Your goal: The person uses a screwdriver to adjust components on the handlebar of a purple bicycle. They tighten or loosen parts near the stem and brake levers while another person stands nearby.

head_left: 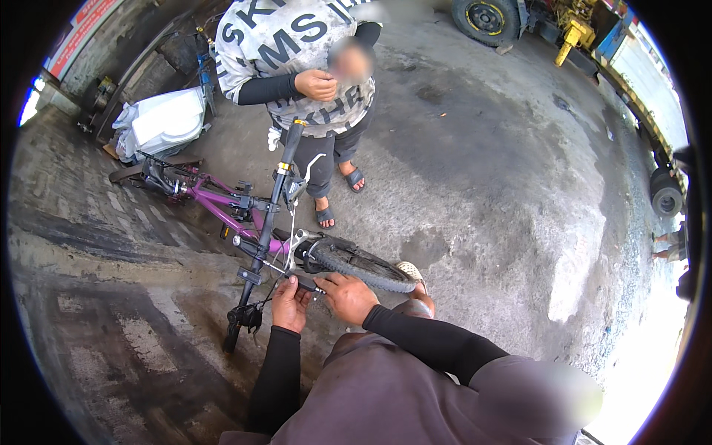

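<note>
A purple bicycle stands in front of me, its black handlebar running from far to near. Just right of the handlebar's near half, my left hand pinches a small black oblong thing whose kind I cannot make out. My right hand is closed at its right end, fingers curled, partly hiding it. Thin cables pass close to both hands. The front tyre lies just beyond my right hand. Toward the lower left sits the near black grip with a brake lever beside it.
Beyond the handlebar stands another person in a patterned shirt and sandals, one hand raised to the chest. A white wrapped bundle lies at the far left. A vehicle wheel is at the back. Stained concrete spreads to the right.
</note>
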Action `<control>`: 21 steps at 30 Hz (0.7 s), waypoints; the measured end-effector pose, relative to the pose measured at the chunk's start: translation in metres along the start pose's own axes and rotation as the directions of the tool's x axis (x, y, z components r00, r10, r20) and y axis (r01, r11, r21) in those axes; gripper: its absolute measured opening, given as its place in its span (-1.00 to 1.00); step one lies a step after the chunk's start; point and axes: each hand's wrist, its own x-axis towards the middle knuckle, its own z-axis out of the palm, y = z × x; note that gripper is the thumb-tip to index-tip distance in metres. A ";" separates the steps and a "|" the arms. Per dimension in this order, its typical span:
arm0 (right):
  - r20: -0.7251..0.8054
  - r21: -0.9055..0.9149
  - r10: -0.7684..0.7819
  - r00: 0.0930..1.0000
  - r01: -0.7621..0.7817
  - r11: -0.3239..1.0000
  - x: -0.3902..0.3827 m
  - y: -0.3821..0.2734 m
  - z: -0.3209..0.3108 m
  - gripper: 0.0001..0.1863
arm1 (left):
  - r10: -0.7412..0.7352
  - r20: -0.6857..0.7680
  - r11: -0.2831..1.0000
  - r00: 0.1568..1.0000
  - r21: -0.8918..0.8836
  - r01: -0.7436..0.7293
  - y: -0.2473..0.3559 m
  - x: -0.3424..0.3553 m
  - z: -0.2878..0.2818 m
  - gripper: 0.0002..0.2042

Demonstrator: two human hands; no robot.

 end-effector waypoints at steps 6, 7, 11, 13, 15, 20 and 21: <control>0.037 0.207 0.137 0.990 -0.142 0.968 -0.012 0.003 0.011 -0.59 | 0.011 -0.041 0.999 0.999 0.038 -0.009 0.012 -0.008 0.014 -0.85; 0.028 0.227 0.149 0.988 -0.152 0.962 -0.012 0.001 0.011 -0.57 | 0.034 -0.040 0.997 0.999 0.078 -0.031 0.009 -0.004 0.010 -0.82; 0.054 0.463 0.502 0.863 -0.467 0.753 -0.011 -0.008 0.008 -0.55 | 0.023 -0.041 0.999 0.999 0.050 -0.021 0.004 0.004 0.008 -0.90; 0.375 0.714 0.619 0.690 -0.641 0.283 -0.012 0.005 0.005 -0.55 | 0.015 0.063 0.996 0.998 -0.085 -0.010 0.004 0.004 0.008 -0.92; 0.794 0.605 0.267 0.547 -0.667 -0.435 -0.008 0.026 0.002 -0.54 | 0.023 0.141 0.983 0.990 -0.182 0.003 0.001 0.003 0.003 -0.89; 0.421 0.102 0.410 0.809 -0.491 0.865 0.016 -0.011 0.003 -0.64 | 0.035 0.221 0.964 0.975 -0.265 0.025 -0.005 0.007 -0.004 -0.80; 0.282 0.066 0.293 0.913 -0.323 0.944 0.015 -0.010 0.004 -0.62 | 0.033 0.228 0.964 0.973 -0.265 0.030 0.000 0.001 0.002 -0.79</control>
